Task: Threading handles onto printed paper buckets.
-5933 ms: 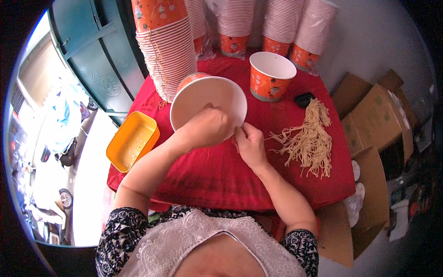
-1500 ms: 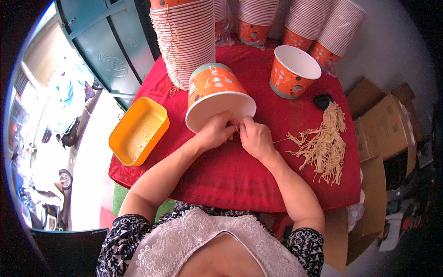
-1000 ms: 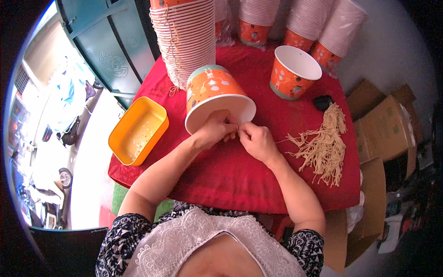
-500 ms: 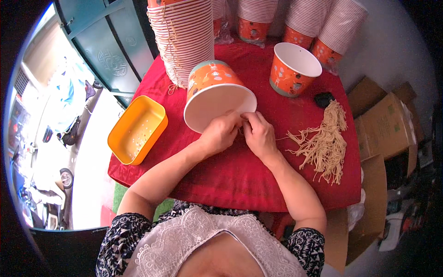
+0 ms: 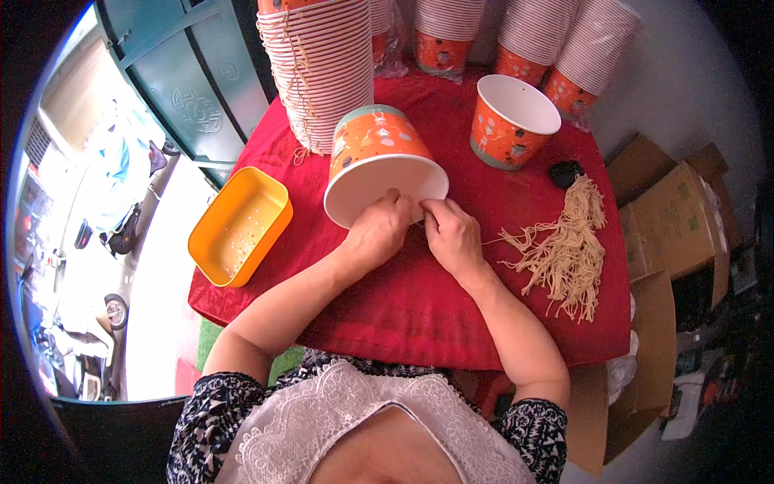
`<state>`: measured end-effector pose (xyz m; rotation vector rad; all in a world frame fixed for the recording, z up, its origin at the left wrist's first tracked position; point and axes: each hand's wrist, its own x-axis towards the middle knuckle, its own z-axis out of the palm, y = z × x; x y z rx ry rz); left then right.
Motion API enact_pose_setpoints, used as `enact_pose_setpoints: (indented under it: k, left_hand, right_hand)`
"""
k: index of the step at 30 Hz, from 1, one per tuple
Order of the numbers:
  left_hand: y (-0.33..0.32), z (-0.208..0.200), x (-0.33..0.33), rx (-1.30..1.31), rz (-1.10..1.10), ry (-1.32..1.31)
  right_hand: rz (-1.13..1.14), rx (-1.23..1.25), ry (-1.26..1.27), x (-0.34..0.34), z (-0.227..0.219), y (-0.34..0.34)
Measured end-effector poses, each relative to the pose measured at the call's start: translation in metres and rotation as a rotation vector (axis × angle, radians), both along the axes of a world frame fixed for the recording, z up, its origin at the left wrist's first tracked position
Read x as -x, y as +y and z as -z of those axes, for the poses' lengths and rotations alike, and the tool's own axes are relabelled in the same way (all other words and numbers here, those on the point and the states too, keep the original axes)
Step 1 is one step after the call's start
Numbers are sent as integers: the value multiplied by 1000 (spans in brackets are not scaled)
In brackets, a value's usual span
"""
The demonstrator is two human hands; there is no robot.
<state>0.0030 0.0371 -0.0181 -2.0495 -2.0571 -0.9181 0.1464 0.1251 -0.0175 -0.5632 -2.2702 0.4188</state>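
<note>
Left hand [image 5: 379,230]: fingers bent, partly inside the mouth of the tub [image 5: 379,149]; what they grip, if anything, is hidden from above.
Tub axis: it lies tipped on the cloth [image 5: 363,315] with its base toward about 12 o'clock and its mouth toward 6, facing the person.
Tub from the hands: straight at 12 from the left, at about 10 to 11 from the right; the left is nearer its middle.
Right hand [image 5: 453,240]: thumb and forefinger pinch the rim at the mouth's 4 o'clock, just beside the left fingertips; whether string is caught there too, I cannot tell.
Strand [image 5: 490,241]: thin, running from by the right wrist toward 3 o'clock.
Tray [image 5: 254,202]: yellow, at 9 o'clock, small pale bits on its floor.
Stack [image 5: 322,81]: nested tubs at 11, near the tipped tub, string loops hanging down its side.
Back stacks [image 5: 528,48]: more nested tubs, 12 to 2, some in clear film.
Upright tub [image 5: 512,133]: between 1 and 2, mouth up.
Strings [image 5: 572,242]: beige bundle at 3, dark at its far end.
Cloth: red, creased, over the table.
Door [image 5: 201,97]: green, at 10, beside a bright street.
Boxes [image 5: 681,214]: open cardboard, 3 to 4 o'clock, beyond the table's edge.
</note>
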Motion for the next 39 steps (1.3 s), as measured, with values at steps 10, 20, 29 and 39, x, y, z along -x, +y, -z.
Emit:
enact_pose_setpoints:
  k: [10,20,29,39]
  left_hand:
    - [1,6,1,-68,41,-24]
    - [2,12,7,-93,110,34]
    - [2,10,7,-159,134,4]
    - [4,7,4,-119,100,-13]
  right_hand:
    - [-59,316,23,4,-8,-7]
    - [-175,327,-30,2,-5,4]
    - [-154,310,-40,1,-2,2]
    - [-161,288,-88,1,1,6]
